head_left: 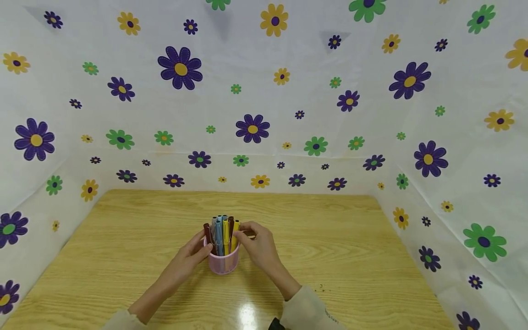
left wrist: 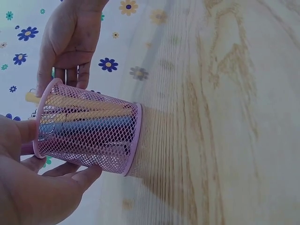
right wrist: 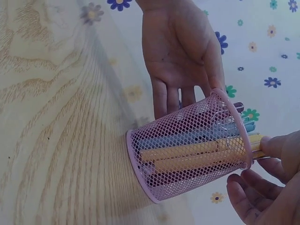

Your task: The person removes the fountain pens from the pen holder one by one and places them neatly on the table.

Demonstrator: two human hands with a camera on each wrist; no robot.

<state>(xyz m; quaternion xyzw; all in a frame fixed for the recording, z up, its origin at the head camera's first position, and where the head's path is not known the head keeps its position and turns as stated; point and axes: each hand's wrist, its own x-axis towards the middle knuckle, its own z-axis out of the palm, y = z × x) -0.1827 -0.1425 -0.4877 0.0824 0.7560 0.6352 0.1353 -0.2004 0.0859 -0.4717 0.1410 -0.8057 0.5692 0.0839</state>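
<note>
Pen cup: we see a pink mesh pen cup [head_left: 223, 263] standing upright on the wooden table [head_left: 350, 256], between our 2 hands.
Pens: the pens [head_left: 222, 234] stand upright in it, their tops above the rim; among them we see 2 yellow, some blue and some dark red.
Left hand: our left hand [head_left: 194, 255] lies against the cup's left side, fingers straight and a little spread; in the right wrist view the fingertips [right wrist: 159, 101] reach behind the mesh wall. It grips nothing that we can see.
Right hand: our right hand [head_left: 257, 245] is at the rim's right side; thumb and forefinger pinch the top of a yellow pen [right wrist: 197, 149], the other fingers loosely curled just beside the cup.
Backdrop: white sheeting with printed flowers [head_left: 180, 68] rises behind and beside the table.
</note>
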